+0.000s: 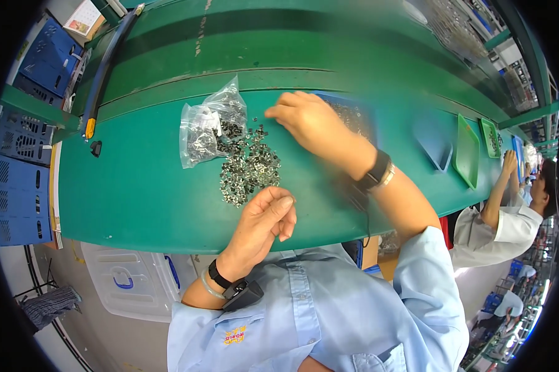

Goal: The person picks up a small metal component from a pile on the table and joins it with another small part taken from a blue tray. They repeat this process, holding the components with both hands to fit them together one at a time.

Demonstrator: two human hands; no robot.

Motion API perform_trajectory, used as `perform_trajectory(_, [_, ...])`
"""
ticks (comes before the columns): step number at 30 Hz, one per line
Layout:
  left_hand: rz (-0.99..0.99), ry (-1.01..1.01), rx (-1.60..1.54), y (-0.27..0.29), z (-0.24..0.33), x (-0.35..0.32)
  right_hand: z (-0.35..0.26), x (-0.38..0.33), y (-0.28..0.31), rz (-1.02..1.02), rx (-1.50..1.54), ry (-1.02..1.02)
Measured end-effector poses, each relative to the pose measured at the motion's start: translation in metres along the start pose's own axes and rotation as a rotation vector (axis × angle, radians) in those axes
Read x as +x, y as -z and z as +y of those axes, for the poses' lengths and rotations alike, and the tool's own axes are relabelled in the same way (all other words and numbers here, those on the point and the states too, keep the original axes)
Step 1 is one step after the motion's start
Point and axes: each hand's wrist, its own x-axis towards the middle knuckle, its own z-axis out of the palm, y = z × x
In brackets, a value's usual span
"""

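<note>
Small black and silver metal parts (pixel 248 170) lie in a loose pile on the green table. A clear plastic bag (pixel 196 133) with more of these parts rests against the pile's far left side. At the pile's near edge is my left hand (pixel 264 223), fingers curled and thumb pressed against the index finger. My right hand (pixel 313 124) hovers to the right of the pile's far end, its fingers drawn together and pointing left. Whatever either hand may pinch is too small or hidden. A blue tray (pixel 369 124) holding small parts is partly covered by my right hand and wrist.
Farther right on the table (pixel 137 204) stand a blue tray (pixel 433 146) and green trays (pixel 467 152). A co-worker (pixel 496 217) sits beyond them. Blue crates (pixel 22 192) are stacked at left. A clear lidded box (pixel 127 282) sits below the table edge.
</note>
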Motion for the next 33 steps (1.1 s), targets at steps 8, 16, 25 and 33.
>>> perform_trajectory(8, [-0.026, -0.005, -0.062, 0.015, 0.003, -0.004, -0.002, 0.011, -0.021, -0.204, -0.131, 0.053])
perform_trajectory(16, [0.043, -0.019, -0.052, 0.015, 0.002, 0.001, -0.045, -0.053, 0.031, -0.260, 0.058, -0.028])
perform_trajectory(25, [0.038, -0.048, -0.015, 0.013, 0.000, 0.001, -0.057, -0.083, 0.019, -0.183, 0.047, -0.369])
perform_trajectory(33, [0.041, -0.046, -0.015, 0.012, -0.001, 0.002, -0.052, -0.059, 0.001, -0.269, -0.110, -0.298])
